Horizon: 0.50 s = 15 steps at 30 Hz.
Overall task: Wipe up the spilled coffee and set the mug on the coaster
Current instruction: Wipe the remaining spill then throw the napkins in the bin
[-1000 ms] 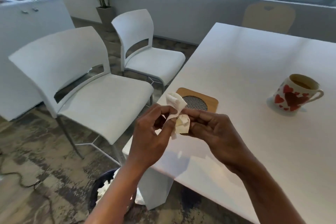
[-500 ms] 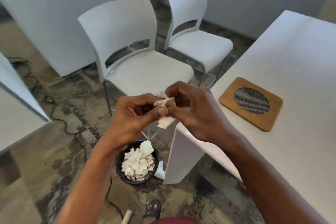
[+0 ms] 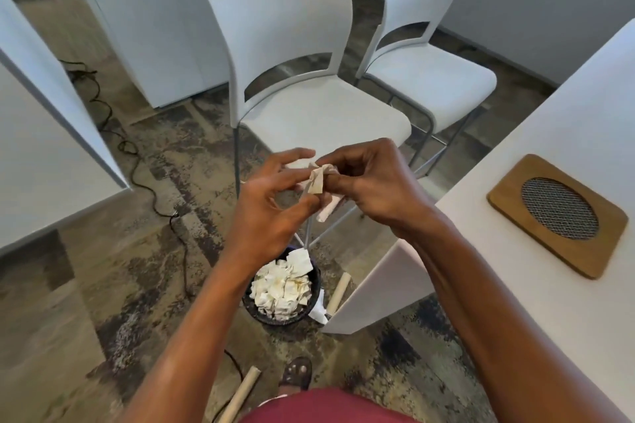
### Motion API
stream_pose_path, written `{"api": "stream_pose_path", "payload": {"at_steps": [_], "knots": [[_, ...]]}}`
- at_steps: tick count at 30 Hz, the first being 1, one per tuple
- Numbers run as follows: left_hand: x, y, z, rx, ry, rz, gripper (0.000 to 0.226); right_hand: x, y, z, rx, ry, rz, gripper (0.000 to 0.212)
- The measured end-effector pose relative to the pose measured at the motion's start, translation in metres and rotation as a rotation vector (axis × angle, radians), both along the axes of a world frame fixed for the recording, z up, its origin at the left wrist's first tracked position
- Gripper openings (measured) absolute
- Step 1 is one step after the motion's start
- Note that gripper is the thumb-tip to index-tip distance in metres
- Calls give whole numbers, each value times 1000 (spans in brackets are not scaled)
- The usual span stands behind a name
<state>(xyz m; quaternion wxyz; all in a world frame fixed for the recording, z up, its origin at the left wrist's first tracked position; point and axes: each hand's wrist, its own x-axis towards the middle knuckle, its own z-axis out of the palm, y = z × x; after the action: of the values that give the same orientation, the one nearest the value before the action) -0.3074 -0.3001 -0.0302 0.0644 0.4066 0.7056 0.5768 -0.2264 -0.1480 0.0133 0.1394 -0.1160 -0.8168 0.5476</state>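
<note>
Right now both hands meet over the floor, off the counter's corner. The right hand point(image 3: 374, 189) pinches a crumpled, coffee-stained tissue point(image 3: 318, 182) between its fingertips; the left hand point(image 3: 271, 203) has its fingers spread loosely, thumb and forefinger touching the wad's left side rather than clamping it. A pale tail of the tissue hangs down from the grip. Almost straight below, slightly toward the person, stands a dark bin point(image 3: 275, 314) heaped with used tissues, so a drop should land in it. The wooden coaster point(image 3: 508, 203) lies bare on the counter point(image 3: 567, 113), to the right and nearer the right hand. The mug is out of view.
</note>
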Motion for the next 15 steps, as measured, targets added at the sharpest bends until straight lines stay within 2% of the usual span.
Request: {"api": "stream_pose_path", "payload": {"at_steps": [5, 9, 12, 15], "knots": [[-3, -12, -4, 38, -68, 15, 64, -14, -1, 1, -219, -76, 13, 20], [-12, -17, -6, -69, 136, 45, 65, -26, -1, 2, -380, -222, -60, 28], [-19, -17, -12, -107, 260, 77, 56, -33, -3, -2, -343, -282, -74, 23], [-27, -17, -16, -106, 148, 85, 45, -38, -10, -10, -190, -276, -64, 11]]}}
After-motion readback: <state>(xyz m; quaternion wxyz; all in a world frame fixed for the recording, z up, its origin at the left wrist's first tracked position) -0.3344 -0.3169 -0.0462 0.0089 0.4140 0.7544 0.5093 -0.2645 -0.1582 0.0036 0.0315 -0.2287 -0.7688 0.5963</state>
